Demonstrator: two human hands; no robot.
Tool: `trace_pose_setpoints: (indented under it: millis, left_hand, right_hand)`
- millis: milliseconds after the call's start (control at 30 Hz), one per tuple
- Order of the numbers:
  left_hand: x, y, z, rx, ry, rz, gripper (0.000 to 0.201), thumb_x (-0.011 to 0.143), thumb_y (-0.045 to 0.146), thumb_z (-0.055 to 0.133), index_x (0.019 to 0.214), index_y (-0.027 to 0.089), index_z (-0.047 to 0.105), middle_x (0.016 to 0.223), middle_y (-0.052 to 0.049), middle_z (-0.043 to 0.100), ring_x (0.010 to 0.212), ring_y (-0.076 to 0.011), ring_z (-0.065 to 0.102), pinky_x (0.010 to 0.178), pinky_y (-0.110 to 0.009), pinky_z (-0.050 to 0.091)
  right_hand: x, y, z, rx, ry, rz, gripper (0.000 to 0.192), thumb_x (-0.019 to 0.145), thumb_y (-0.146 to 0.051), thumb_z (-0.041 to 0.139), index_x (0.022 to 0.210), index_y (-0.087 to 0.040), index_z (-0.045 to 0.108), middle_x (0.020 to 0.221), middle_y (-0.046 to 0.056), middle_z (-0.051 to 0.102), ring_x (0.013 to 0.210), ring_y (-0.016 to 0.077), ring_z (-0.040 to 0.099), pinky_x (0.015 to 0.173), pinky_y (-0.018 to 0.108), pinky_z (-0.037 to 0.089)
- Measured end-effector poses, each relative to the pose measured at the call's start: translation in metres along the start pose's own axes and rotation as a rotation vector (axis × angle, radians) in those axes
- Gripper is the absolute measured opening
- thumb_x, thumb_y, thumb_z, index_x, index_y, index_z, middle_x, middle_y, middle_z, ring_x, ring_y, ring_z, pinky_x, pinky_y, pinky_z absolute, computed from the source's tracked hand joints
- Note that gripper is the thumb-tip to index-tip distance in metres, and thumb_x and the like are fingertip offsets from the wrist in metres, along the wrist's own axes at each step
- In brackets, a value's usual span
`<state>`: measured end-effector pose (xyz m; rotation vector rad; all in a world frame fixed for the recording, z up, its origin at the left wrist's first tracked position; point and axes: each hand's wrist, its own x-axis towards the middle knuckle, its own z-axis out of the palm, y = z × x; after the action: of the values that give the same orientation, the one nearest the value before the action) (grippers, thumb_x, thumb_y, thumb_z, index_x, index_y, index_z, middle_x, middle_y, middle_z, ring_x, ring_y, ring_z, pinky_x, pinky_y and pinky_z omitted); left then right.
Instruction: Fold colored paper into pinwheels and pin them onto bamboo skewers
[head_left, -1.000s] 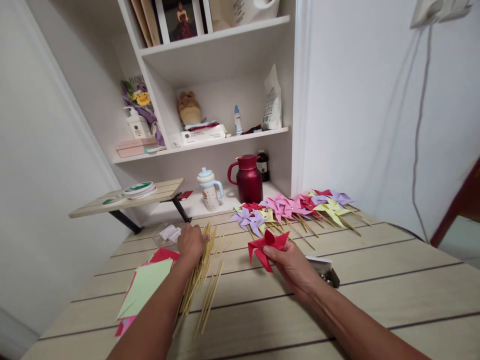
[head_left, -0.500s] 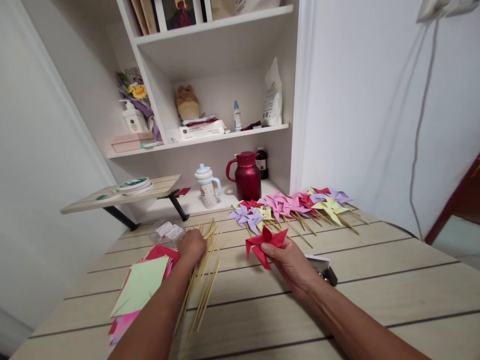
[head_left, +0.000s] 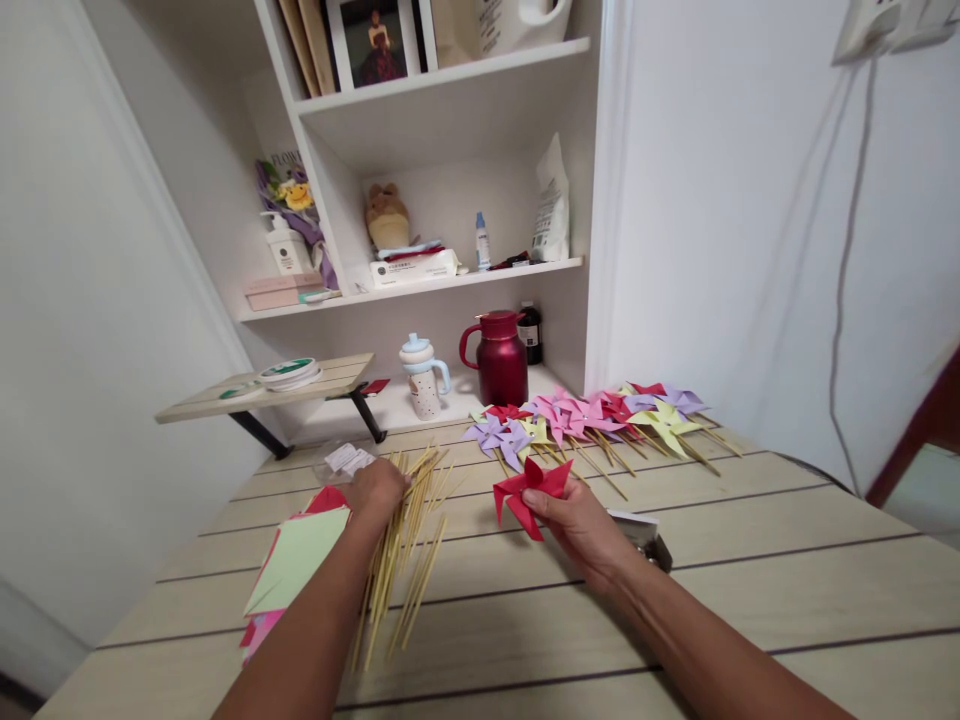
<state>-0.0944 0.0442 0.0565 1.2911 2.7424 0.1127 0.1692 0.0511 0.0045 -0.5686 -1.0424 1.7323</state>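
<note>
In my right hand is a red paper pinwheel, pinched with the thumb on its front. My left hand is curled at the left side of the loose bamboo sticks, near a clear plastic container with white packets inside. Its fingertips are hidden, and what they hold cannot be made out. Beneath my left forearm lies a stack of coloured paper sheets, light green on top. Several finished pinwheels on sticks, pink, purple, yellow and red, lie at the back right.
A metal object with a white part sits behind my right wrist. At the back stand a red thermos jug and a spotted cup with a blue lid. A small raised shelf holds rolls of tape.
The view has tilted up slightly. My left hand has shifted a little left over the sticks, uncovering more of them. My right hand keeps the red pinwheel in nearly the same place.
</note>
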Motion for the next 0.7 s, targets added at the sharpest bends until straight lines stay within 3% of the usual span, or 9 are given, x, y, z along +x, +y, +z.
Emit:
trace_pose_setpoints:
  millis: [200, 700]
  left_hand:
    - [-0.007, -0.003, -0.007, 0.000, 0.055, 0.022, 0.036, 0.091, 0.037, 0.060, 0.123, 0.019, 0.059, 0.125, -0.009, 0.061, 0.108, -0.0242, 0.062, 0.090, -0.047, 0.052]
    - [-0.014, -0.005, -0.013, 0.146, 0.044, 0.007, 0.035, 0.091, 0.036, 0.061, 0.121, 0.019, 0.059, 0.123, -0.008, 0.062, 0.106, -0.0233, 0.062, 0.089, -0.045, 0.053]
  right_hand:
    - [-0.003, -0.002, 0.004, 0.003, -0.011, 0.025, 0.027, 0.056, -0.031, 0.090, 0.074, -0.016, 0.077, 0.074, 0.005, 0.076, 0.065, 0.0182, 0.064, 0.067, 0.031, 0.045]
    - [-0.003, -0.006, 0.002, -0.008, 0.012, 0.019, 0.032, 0.052, -0.030, 0.092, 0.076, -0.016, 0.077, 0.075, 0.006, 0.076, 0.066, 0.0188, 0.066, 0.068, 0.032, 0.047]
